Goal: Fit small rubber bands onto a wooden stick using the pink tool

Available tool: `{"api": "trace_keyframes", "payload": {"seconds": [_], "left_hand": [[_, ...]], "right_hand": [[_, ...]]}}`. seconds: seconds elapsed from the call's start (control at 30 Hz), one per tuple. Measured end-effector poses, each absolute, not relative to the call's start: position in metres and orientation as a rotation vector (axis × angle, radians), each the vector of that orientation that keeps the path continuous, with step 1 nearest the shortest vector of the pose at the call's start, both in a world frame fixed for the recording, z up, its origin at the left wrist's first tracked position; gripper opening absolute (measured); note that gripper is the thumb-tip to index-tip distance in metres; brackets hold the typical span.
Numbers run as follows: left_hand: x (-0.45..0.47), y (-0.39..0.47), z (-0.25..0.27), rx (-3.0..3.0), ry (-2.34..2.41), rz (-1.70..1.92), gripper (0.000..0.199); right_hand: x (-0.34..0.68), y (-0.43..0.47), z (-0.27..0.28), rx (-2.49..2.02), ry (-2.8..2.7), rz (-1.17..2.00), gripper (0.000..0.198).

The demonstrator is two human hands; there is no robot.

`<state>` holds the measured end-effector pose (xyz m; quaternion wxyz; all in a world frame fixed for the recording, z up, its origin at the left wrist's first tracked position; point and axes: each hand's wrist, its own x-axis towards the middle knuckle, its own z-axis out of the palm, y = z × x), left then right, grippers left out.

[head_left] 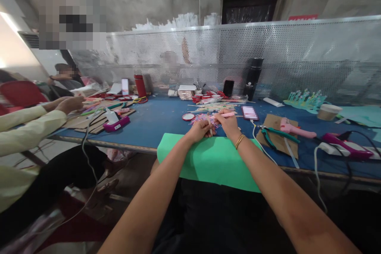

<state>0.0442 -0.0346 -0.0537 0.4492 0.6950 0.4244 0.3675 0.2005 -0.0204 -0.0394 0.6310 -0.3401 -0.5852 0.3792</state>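
My left hand [201, 129] is closed round a short pale stick [210, 129] over the table's front edge. Close beside it, my right hand [228, 124] grips a pink pen-like tool [227, 114], its tip end hidden by the fingers. A heap of pink and purple shreds [197, 119] lies just behind and under both hands. To its left is a round red-rimmed lid or dish [188, 117]. Thin pale sticks [212, 107] lie in a bunch farther back. A green sheet [216, 158] hangs over the edge below my wrists and across my lap.
Right on the blue table [166, 115] are a phone [249, 112], teal-handled pliers [281, 135], a pink glue gun [297, 129] on cardboard, and a purple power strip [348, 145] with cables. A black bottle [255, 79] stands behind. Left, a co-worker's hands [70, 104] work near another power strip [116, 123].
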Motion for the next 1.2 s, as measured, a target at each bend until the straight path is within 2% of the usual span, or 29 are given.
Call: {"api": "trace_keyframes", "payload": {"seconds": [1.2], "left_hand": [[0.0450, -0.0377, -0.0515, 1.701, 1.056, 0.923, 0.035]], "right_hand": [[0.2000, -0.0165, -0.0412, -0.789, -1.209, 0.902, 0.023]]}}
